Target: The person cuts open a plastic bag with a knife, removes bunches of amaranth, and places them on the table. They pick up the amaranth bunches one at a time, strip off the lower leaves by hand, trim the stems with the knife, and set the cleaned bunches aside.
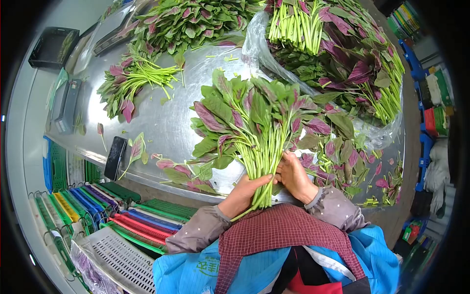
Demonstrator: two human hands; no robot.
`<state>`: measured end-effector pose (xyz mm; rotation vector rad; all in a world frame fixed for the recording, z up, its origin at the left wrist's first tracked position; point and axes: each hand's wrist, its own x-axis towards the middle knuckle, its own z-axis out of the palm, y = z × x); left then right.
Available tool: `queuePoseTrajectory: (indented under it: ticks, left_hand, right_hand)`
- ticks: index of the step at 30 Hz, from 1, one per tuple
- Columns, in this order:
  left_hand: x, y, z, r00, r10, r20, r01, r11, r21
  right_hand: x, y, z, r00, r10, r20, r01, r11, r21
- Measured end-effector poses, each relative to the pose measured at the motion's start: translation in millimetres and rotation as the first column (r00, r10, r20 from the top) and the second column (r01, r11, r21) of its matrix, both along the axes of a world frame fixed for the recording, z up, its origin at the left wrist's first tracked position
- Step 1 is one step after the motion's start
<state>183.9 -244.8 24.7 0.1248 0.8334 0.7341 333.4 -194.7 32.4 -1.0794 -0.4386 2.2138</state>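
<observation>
Over the near edge of the metal surface (169,130), here's the leafy bunch (259,159), stems down toward the checked apron (289,228)! The left hand (245,195) has its grip wrapped around the lower stems; the right hand (297,180) rests against their right side (how tightly that grip closes, I can't tell). Good handling here, I'd judge, means firm pressure on stems, none on leaves, and ends kept even: one stray stem (239,214) pokes out low left, worth tucking in.
</observation>
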Motion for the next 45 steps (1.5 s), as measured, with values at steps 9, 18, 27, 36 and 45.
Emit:
queuePoseTrajectory:
  ticks: [9,18,27,36,45]
  left_hand:
    - [2.3,-8.7,24.0,0.915,0.163,-0.370,-0.018,0.930,0.366]
    - [-5.3,-8.3,4.0,0.994,0.040,0.100,-0.036,0.999,-0.041]
    - [5.7,-4.3,16.0,0.990,0.091,-0.106,-0.087,0.995,0.047]
    - [13.5,-11.1,3.8,0.930,0.134,-0.342,-0.053,0.970,0.236]
    - [9.2,-8.5,10.9,0.954,0.149,-0.260,-0.104,0.978,0.179]
  right_hand:
    - [-18.8,4.1,16.0,0.975,0.021,0.222,-0.092,0.945,0.315]
    - [-1.5,15.5,-2.7,0.864,0.348,0.364,-0.454,0.851,0.264]
    - [-12.9,33.0,44.6,0.411,-0.329,0.850,-0.672,0.521,0.527]
    - [-22.1,51.1,21.7,0.393,-0.199,0.898,-0.646,0.635,0.423]
    - [-3.0,32.4,11.7,0.958,-0.022,0.286,-0.046,0.972,0.229]
